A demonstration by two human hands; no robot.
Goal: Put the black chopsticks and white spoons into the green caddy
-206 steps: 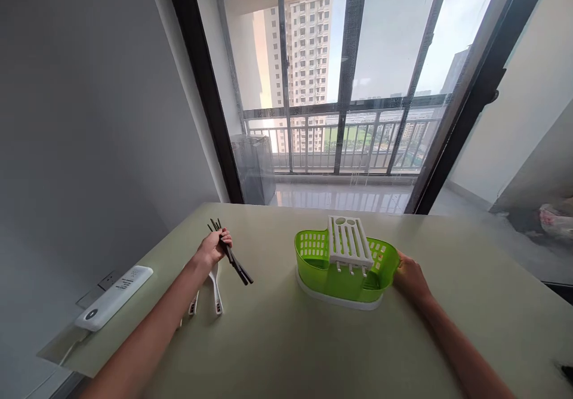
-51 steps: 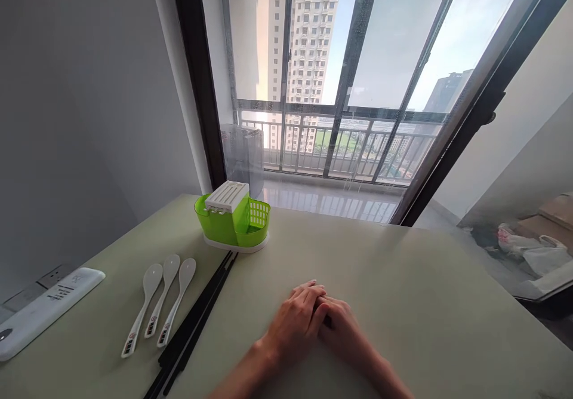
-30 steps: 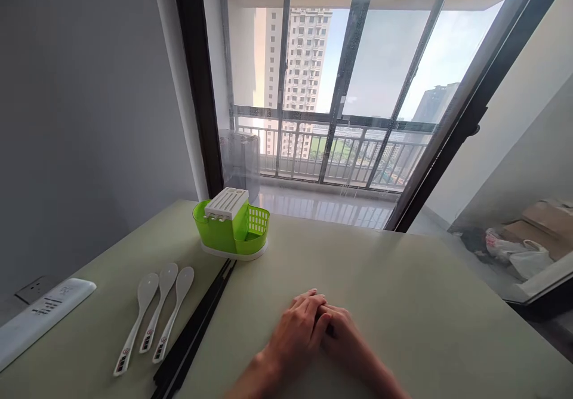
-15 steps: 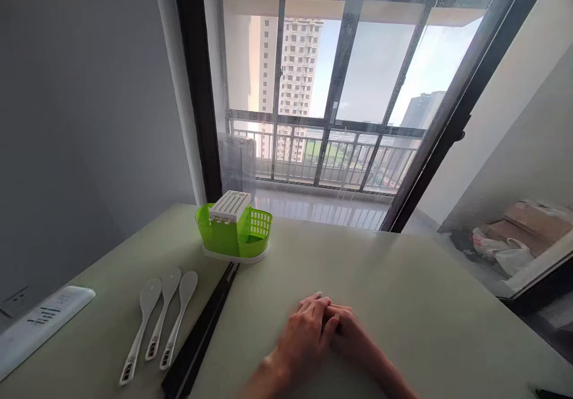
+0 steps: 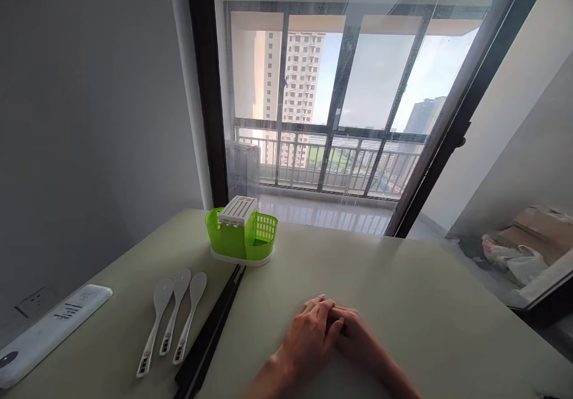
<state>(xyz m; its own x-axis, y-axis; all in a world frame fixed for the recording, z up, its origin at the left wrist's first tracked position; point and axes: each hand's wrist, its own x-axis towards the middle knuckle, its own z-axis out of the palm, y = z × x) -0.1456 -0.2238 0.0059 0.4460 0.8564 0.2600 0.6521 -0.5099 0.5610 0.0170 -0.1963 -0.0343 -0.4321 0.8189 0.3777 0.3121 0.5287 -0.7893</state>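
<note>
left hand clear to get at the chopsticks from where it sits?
Probably yes. The left hand rests on the right hand, holding nothing; only bare table lies between it and the black chopsticks on its left.

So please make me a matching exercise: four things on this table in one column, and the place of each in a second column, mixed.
Things:
1. green cutlery basket
2. three white spoons
3. black chopsticks
4. left hand

Places:
A. laid over the right hand
B. between spoons and hands
C. far end, near the window
D. left of the chopsticks

Pairs: 1-C, 2-D, 3-B, 4-A
</note>
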